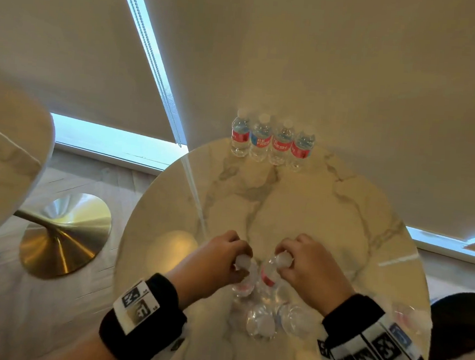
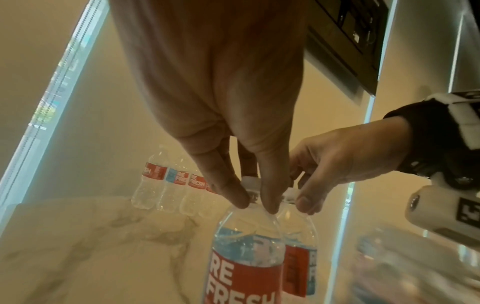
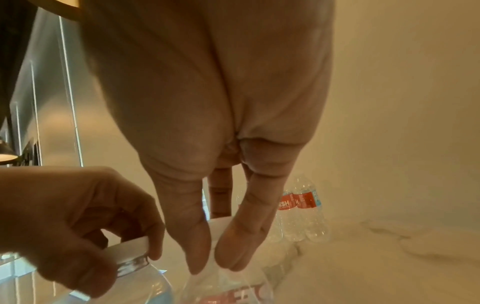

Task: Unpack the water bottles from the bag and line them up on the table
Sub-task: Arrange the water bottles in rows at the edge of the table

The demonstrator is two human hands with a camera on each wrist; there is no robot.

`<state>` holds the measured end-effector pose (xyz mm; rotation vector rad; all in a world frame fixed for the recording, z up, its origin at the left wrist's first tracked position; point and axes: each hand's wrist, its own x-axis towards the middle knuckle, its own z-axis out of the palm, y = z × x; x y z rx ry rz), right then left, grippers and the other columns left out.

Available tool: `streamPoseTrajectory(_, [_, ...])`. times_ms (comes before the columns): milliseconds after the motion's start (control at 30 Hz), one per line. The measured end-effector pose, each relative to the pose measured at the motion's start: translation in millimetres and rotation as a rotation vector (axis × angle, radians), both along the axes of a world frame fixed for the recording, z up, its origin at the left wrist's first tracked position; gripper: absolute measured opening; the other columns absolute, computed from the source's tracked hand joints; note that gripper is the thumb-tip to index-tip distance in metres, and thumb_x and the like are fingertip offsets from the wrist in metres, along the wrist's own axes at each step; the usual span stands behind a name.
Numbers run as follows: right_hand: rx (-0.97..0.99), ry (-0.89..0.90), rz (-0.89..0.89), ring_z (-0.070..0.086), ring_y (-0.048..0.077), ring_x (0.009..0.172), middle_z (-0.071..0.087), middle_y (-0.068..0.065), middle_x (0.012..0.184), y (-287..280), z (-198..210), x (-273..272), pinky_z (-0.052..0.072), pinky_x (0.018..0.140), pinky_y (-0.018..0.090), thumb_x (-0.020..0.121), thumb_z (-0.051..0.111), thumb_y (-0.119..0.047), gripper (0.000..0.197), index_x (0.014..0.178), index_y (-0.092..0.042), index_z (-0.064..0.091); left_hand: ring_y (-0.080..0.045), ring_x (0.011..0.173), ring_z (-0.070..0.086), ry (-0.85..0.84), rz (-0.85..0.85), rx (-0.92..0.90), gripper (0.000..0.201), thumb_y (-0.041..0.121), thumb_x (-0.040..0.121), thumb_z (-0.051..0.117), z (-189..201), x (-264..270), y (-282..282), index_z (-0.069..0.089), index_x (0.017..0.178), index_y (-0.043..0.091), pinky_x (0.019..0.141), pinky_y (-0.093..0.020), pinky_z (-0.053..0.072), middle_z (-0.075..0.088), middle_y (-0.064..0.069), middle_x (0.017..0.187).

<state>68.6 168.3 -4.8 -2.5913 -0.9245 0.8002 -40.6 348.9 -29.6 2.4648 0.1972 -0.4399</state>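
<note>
Four clear plastic water bottles with red-and-blue labels (image 1: pixel 272 140) already stand upright in a tight row at the far edge of the round white marble table (image 1: pixel 327 215), each touching its neighbour. Near the front edge, the left hand (image 1: pixel 224 259) pinches the white cap and neck of a fifth clear bottle (image 2: pixel 246 246), and the right hand (image 1: pixel 306 266) pinches the neck of a sixth clear bottle (image 2: pixel 298 257) just beside it; both bottles hang upright. More clear bottles (image 1: pixel 273 319) lie below the hands in what seems to be the transparent bag, though its outline is hard to make out. By this showing the task is roughly midway: two bottles to carry over, several still to unpack.
</note>
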Motion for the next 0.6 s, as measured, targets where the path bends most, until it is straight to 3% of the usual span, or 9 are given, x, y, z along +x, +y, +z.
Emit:
streamPoseTrajectory(67, [0.008, -0.030, -0.003, 0.061, 0.026, 0.091, 0.060, 0.005, 0.099, 17.2, 3.9, 23.3, 0.042, 0.074, 0.029, 0.082, 0.064, -0.026, 0.024, 0.105, -0.024, 0.071, -0.020, 0.087, 0.064, -0.048, 0.043, 0.044, 0.034, 0.028, 0.086, 0.077, 1.3, 23.7, 17.7, 0.071, 0.118, 0.019, 0.080, -0.020, 0.044, 0.063, -0.005, 0.111])
streamPoseTrajectory(200, [0.059, -0.060, 0.033, 0.062, 0.025, 0.093, 0.068, 0.009, 0.101, 64.4, 8.7, 81.3, 0.043, 0.076, 0.029, 0.084, 0.063, -0.018, 0.023, 0.104, -0.016, 0.075, -0.031, 0.101, 0.065, -0.142, 0.134, 0.116, 0.034, 0.027, 0.088, 0.076, 5.7, 89.9, 59.7, 0.071, 0.119, 0.013, 0.090, -0.031, 0.049, 0.064, -0.012, 0.112])
streamPoseTrajectory(300, [0.094, -0.039, 0.049, 0.062, 0.017, 0.091, 0.072, 0.005, 0.105, 102.8, 6.0, 124.3, 0.042, 0.077, 0.026, 0.085, 0.063, -0.014, 0.026, 0.109, -0.014, 0.073, -0.031, 0.110, 0.061, -0.203, 0.188, 0.141, 0.032, 0.025, 0.093, 0.071, 8.5, 138.5, 89.4, 0.069, 0.121, 0.009, 0.091, -0.030, 0.045, 0.064, -0.015, 0.119])
streamPoseTrajectory(433, [0.101, -0.102, 0.084, 0.065, 0.022, 0.099, 0.071, 0.006, 0.110, 147.5, 2.7, 163.1, 0.046, 0.081, 0.028, 0.086, 0.064, -0.012, 0.028, 0.113, -0.013, 0.071, -0.032, 0.112, 0.062, -0.225, 0.237, 0.165, 0.026, 0.025, 0.097, 0.067, 1.9, 185.7, 126.3, 0.070, 0.117, 0.008, 0.093, -0.036, 0.050, 0.066, -0.016, 0.122])
streamPoseTrajectory(600, [0.102, -0.225, 0.136, 0.060, 0.026, 0.102, 0.066, 0.010, 0.109, 182.1, -4.8, 196.4, 0.033, 0.074, 0.022, 0.088, 0.062, -0.013, 0.027, 0.113, -0.015, 0.072, -0.031, 0.111, 0.061, -0.234, 0.244, 0.218, 0.026, 0.029, 0.098, 0.064, -2.9, 218.7, 153.5, 0.069, 0.118, 0.012, 0.091, -0.035, 0.049, 0.062, -0.016, 0.127])
